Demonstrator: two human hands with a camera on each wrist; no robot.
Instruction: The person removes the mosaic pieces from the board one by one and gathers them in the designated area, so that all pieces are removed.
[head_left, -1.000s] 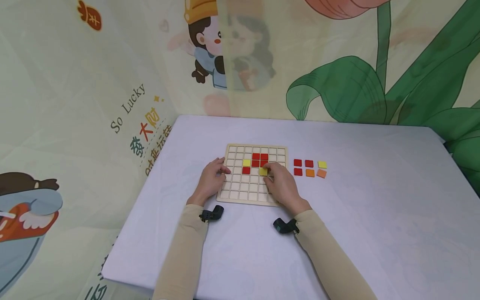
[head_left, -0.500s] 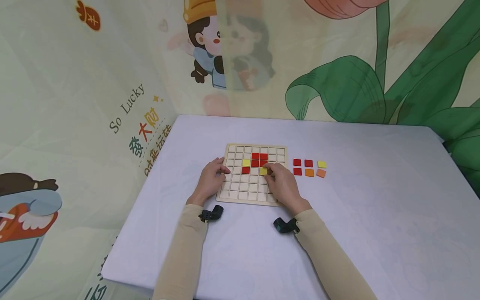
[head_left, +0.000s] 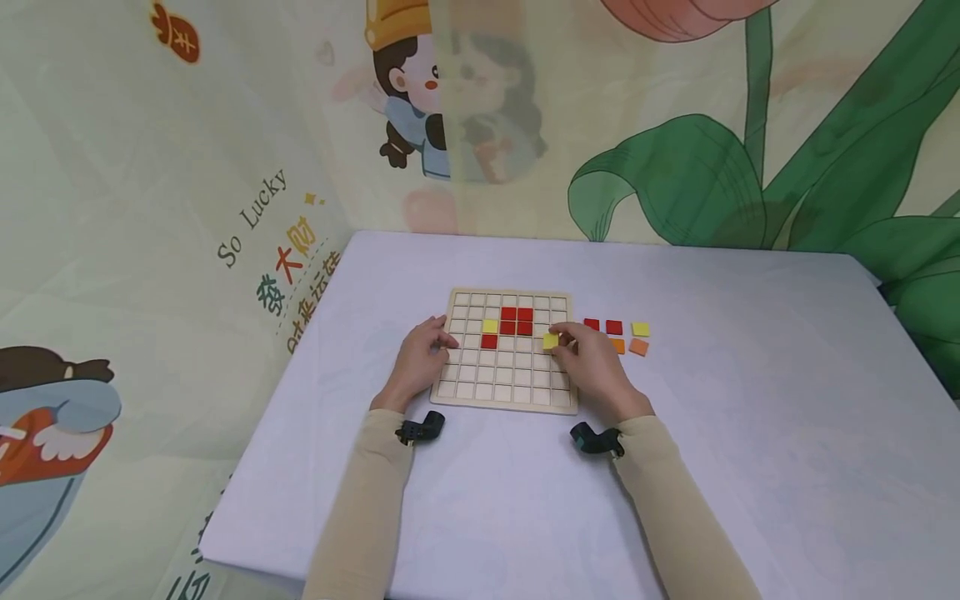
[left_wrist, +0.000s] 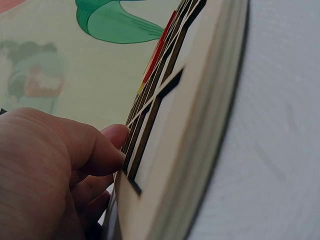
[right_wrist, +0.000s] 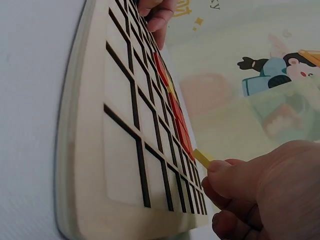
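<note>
In the head view, a pale wooden grid board [head_left: 480, 377] lies on the table. Several red tiles [head_left: 517, 321] and one yellow tile [head_left: 491, 326] sit in its cells. My right hand [head_left: 596, 371] pinches another yellow tile [head_left: 551, 342] between thumb and fingertips over the board's right side. The right wrist view shows this pinched tile [right_wrist: 202, 158] tilted, edge on, close over the grid. My left hand [head_left: 415, 358] rests at the board's left edge. In the left wrist view, its thumb and index tips touch the board's frame [left_wrist: 155, 200], with the other fingers bent beside it.
Right of the board lie loose red tiles [head_left: 613, 327], a yellow tile [head_left: 640, 329] and orange tiles [head_left: 638, 347], partly covered by my right hand. The white-covered table [head_left: 750, 417] extends to the right. Printed cloth [head_left: 660, 175] hangs behind it.
My right hand has moved right with the pinched yellow tile, from beside the red block towards the board's right edge. It now overlaps some loose tiles. My left hand stays in place.
</note>
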